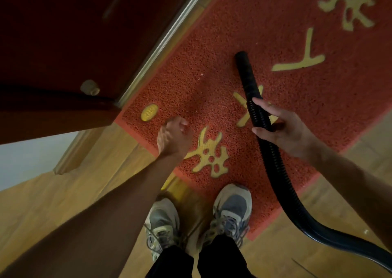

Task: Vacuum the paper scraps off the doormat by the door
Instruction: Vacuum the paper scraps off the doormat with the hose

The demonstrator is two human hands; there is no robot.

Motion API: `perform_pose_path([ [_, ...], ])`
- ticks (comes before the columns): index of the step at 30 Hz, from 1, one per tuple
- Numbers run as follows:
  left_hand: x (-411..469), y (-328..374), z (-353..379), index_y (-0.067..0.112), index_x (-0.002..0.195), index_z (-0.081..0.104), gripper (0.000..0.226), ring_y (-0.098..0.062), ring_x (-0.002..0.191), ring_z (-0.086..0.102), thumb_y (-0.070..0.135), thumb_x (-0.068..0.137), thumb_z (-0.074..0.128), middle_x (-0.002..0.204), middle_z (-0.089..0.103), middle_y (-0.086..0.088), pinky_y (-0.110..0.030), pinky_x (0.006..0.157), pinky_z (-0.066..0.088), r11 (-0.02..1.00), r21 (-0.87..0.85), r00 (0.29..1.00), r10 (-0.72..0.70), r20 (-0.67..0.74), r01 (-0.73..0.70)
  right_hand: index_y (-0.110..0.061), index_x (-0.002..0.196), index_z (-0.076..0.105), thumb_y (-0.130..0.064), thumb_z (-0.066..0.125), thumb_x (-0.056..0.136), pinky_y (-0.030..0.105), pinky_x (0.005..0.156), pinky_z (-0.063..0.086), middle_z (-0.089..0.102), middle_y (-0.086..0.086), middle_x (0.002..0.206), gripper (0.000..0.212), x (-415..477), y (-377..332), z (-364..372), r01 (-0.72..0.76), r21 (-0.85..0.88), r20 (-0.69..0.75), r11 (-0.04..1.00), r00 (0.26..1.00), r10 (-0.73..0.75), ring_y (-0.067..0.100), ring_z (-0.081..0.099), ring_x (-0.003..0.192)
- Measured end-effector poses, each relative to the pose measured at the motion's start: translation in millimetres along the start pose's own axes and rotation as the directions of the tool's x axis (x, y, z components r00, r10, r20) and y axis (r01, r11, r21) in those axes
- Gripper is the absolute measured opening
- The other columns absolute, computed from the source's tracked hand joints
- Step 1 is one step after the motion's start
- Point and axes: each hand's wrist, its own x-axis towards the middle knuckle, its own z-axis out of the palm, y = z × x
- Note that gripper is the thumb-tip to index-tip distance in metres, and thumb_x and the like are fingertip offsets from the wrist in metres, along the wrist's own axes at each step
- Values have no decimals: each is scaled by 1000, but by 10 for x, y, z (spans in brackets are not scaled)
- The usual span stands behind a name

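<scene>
My right hand (282,129) holds the black ribbed vacuum hose (267,163). The thumb and fingers curl loosely round it, not squeezed tight. Past that grip, the hose reaches out, and its open end rests on the red bristly doormat with yellow signs (212,50). A tiny white paper scrap (202,74) lies on the mat, to the left of the hose end, apart from it. My left hand (174,137) hangs over the mat's near corner, well left of the grip, curled into a fist. I see nothing in it.
</scene>
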Motion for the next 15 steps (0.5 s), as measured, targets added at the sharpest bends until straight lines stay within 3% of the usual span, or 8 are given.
perform_pose_path([
  [2, 95, 56, 71, 19, 95, 71, 9, -22, 89, 67, 21, 87, 71, 96, 71, 1, -26, 74, 40, 998, 11, 998, 59, -17, -59, -45, 142, 42, -16, 73, 87, 3, 79, 44, 62, -23, 117, 70, 31, 40, -1, 8, -10, -2, 1000, 1000, -8, -14, 62, 88],
  [4, 168, 98, 133, 18, 96, 71, 10, -24, 91, 66, 22, 87, 72, 100, 69, -2, -28, 73, 42, 993, 25, 993, 115, -41, -114, -45, 143, 42, -17, 73, 87, 1, 78, 43, 64, -9, 125, 70, 40, 87, 17, 23, -31, -7, 999, 1000, -23, -8, 63, 99],
  [6, 227, 121, 189, 19, 96, 71, 10, -26, 92, 66, 23, 87, 72, 104, 68, -3, -32, 72, 46, 989, 35, 987, 148, -71, -145, -41, 144, 42, -17, 73, 87, -2, 81, 38, 61, 6, 131, 70, 50, 130, 22, 47, -51, -13, 998, 999, -48, 4, 54, 118],
  [7, 247, 127, 213, 19, 96, 71, 10, -26, 93, 66, 24, 87, 73, 106, 68, -3, -32, 71, 47, 988, 38, 985, 152, -80, -149, -42, 144, 42, -18, 74, 86, -2, 82, 38, 61, 9, 131, 70, 56, 149, 17, 53, -65, -12, 996, 998, -54, 6, 55, 118],
  [9, 280, 130, 253, 20, 95, 72, 10, -27, 96, 66, 24, 86, 74, 110, 68, -3, -32, 72, 46, 990, 37, 987, 139, -85, -136, -50, 141, 41, -21, 74, 86, 8, 80, 48, 64, 9, 127, 71, 64, 167, 13, 53, -73, -1, 996, 999, -53, 6, 68, 95],
  [10, 293, 129, 266, 20, 94, 72, 9, -27, 96, 66, 24, 86, 74, 110, 68, -3, -33, 72, 46, 991, 33, 988, 130, -89, -127, -53, 140, 40, -23, 74, 86, 17, 82, 54, 63, 10, 127, 71, 66, 175, 15, 51, -69, 3, 996, 999, -51, 11, 69, 93],
  [12, 310, 129, 278, 21, 91, 73, 7, -26, 93, 67, 23, 85, 76, 107, 68, -1, -31, 71, 45, 994, 23, 988, 112, -102, -110, -52, 141, 40, -24, 74, 86, 27, 96, 51, 61, 2, 133, 71, 60, 183, 17, 51, -64, 2, 997, 999, -51, 21, 63, 114],
  [15, 326, 130, 287, 22, 86, 74, 5, -22, 90, 67, 23, 83, 78, 101, 67, 2, -27, 69, 39, 996, -18, 989, 81, -122, -84, -43, 146, 40, -21, 73, 87, 26, 108, 41, 52, -29, 137, 70, 36, 141, 25, 53, -32, 12, 998, 999, -52, -9, 53, 118],
])
